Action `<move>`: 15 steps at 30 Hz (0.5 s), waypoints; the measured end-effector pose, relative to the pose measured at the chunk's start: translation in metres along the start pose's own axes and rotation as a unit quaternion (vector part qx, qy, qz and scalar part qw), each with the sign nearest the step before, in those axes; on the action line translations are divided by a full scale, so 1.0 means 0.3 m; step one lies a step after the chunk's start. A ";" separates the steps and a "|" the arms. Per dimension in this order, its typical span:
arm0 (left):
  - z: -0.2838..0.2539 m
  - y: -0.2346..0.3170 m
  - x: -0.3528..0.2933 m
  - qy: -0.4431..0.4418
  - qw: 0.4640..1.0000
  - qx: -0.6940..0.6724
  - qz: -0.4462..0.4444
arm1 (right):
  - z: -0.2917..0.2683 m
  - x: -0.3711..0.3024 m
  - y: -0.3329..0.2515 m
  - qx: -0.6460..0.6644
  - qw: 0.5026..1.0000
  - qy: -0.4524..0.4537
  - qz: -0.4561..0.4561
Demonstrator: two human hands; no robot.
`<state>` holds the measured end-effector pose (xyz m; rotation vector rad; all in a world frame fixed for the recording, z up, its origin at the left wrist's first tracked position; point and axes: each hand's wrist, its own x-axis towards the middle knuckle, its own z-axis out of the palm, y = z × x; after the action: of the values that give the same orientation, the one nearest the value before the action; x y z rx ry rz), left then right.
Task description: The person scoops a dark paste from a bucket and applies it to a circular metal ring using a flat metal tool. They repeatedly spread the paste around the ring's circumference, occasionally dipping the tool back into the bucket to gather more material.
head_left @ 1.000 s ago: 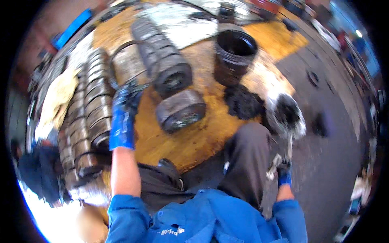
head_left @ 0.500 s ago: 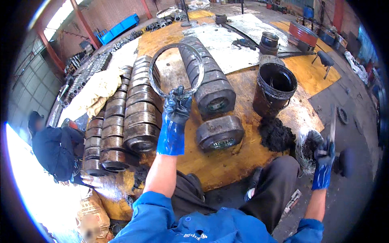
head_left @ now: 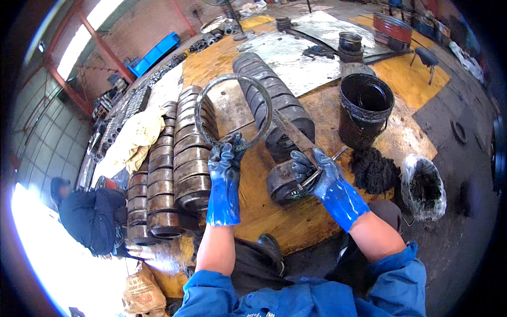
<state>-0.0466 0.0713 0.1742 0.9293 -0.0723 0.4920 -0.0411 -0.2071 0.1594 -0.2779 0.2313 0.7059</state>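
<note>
My left hand [head_left: 227, 161], in a blue rubber glove smeared black, grips the lower edge of a thin metal ring [head_left: 198, 113] and holds it upright above the work surface. Closed round a flat metal blade with a thin crosswise rod [head_left: 293, 132] is my right hand [head_left: 322, 174], gloved the same way. The blade slants up and left, and its tip meets or overlaps the ring's right side; contact cannot be made out. Beneath the right hand sits a single thick steel ring [head_left: 280, 182], partly covered. Behind it runs a row of similar thick rings [head_left: 274, 95].
More rows of thick rings [head_left: 193, 158] lie at left, beside a cream cloth [head_left: 137, 132]. To the right are a black-coated bucket [head_left: 364, 129], a dark fibrous clump [head_left: 374, 171] and a plastic bag of black matter [head_left: 425, 187]. A person [head_left: 87, 214] crouches far left.
My right hand has come in from the far right, beside the plastic bag, bringing the blade to the ring. The left hand still holds the ring, which sits slightly lower in view.
</note>
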 end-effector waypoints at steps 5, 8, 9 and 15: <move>-0.033 0.005 -0.048 -0.077 0.975 0.209 0.003 | 0.065 -0.019 -0.038 -0.043 0.995 0.012 -0.094; -0.017 -0.009 -0.045 -0.098 0.950 0.295 -0.007 | 0.043 -0.003 -0.085 -0.090 0.985 0.005 -0.145; -0.015 -0.011 -0.048 -0.103 0.946 0.307 -0.005 | 0.039 -0.004 -0.092 -0.124 0.978 -0.010 -0.167; 0.011 -0.019 -0.082 -0.121 0.909 0.398 -0.033 | 0.127 -0.094 -0.067 -0.344 0.896 -0.071 -0.270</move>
<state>-0.0654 0.0566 0.1653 1.7905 -0.0648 0.3334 -0.0441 -0.2263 0.2071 -0.9266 -0.2494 0.2233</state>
